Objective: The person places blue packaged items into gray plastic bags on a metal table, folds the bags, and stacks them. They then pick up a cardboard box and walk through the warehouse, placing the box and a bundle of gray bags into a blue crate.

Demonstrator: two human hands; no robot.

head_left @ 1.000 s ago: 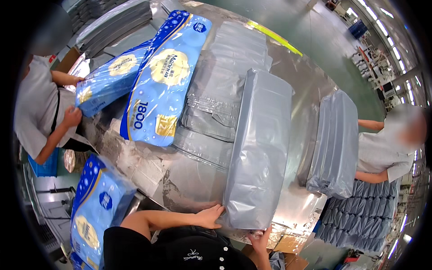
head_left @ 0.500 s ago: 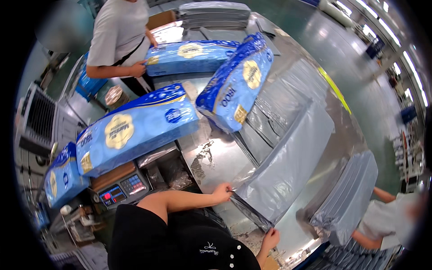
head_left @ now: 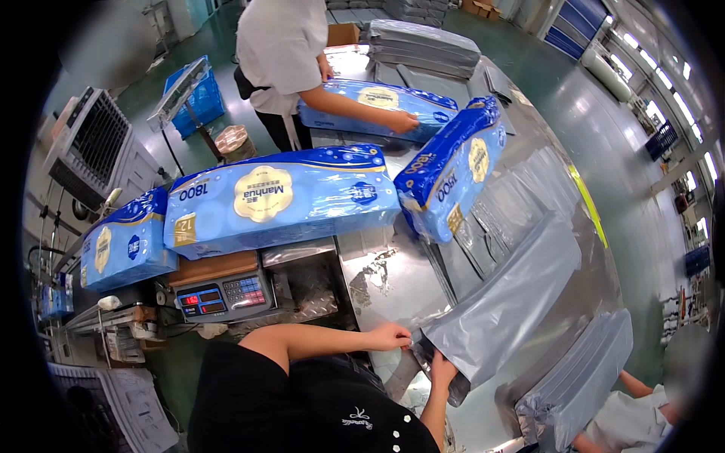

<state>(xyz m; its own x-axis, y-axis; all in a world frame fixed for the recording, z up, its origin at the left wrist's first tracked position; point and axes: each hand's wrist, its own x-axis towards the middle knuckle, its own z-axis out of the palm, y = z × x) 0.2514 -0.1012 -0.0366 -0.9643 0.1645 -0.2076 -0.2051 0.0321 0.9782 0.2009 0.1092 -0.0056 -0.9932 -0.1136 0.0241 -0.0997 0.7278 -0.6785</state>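
Note:
A large grey plastic bag (head_left: 513, 302) lies at an angle across the metal table, its dark-lined mouth toward me. My left hand (head_left: 391, 337) is closed, pinching the left corner of that mouth. At the opening is my right hand (head_left: 444, 368), its fingers partly hidden by the bag's upper layer, so I cannot tell whether they grip it. Beyond the bag, a blue plastic-wrapped pack (head_left: 457, 170) rests slanted on flat grey bags (head_left: 483, 241). Left of it, a long blue pack (head_left: 283, 200) sits above the digital scale (head_left: 223, 296).
Across the table a co-worker (head_left: 283, 53) reaches over another blue pack (head_left: 370, 102). A smaller blue pack (head_left: 128, 241) stands far left. Folded grey bags are stacked at the back (head_left: 423, 49) and at right (head_left: 578, 377), where a second person (head_left: 630, 415) is close.
My right hand has moved up from the bag's lower corner into its mouth. The left still pinches its corner. The co-worker's arm now stretches across the far pack. My view has shifted.

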